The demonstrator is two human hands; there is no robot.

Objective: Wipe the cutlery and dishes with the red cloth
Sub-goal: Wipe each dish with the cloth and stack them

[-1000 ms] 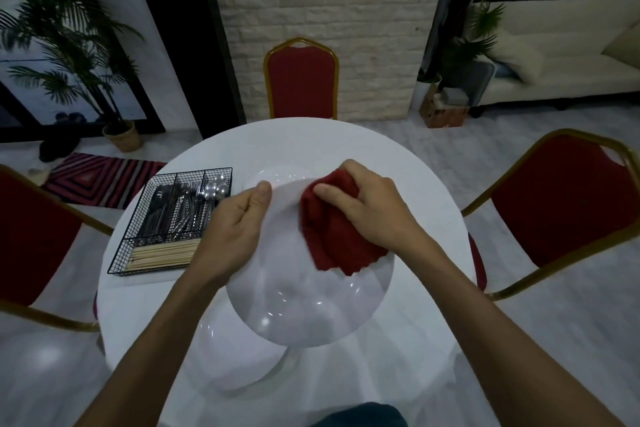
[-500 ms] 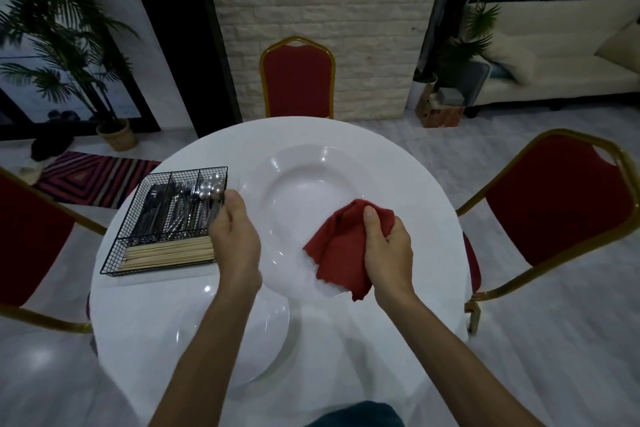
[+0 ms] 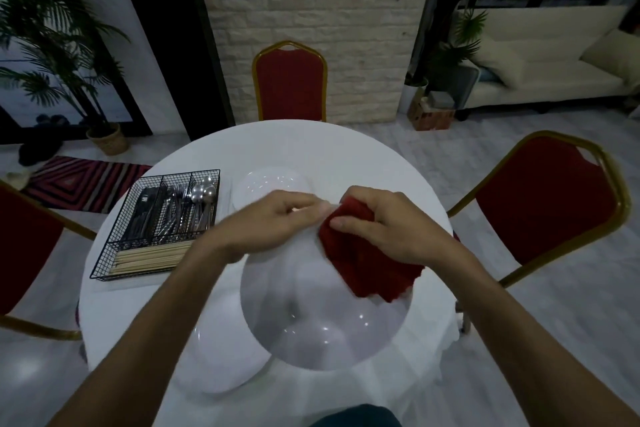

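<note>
Right hand (image 3: 388, 222), cloth (image 3: 374, 274); cutlery (image 3: 173, 215) in basket (image 3: 104, 274)

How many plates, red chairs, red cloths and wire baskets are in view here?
White plates: 3, the held plate, the near plate, the far plate
Red chairs: 3, the far chair, the right chair, the left chair
Red cloth: 1
Wire basket: 1
Total: 8
</note>
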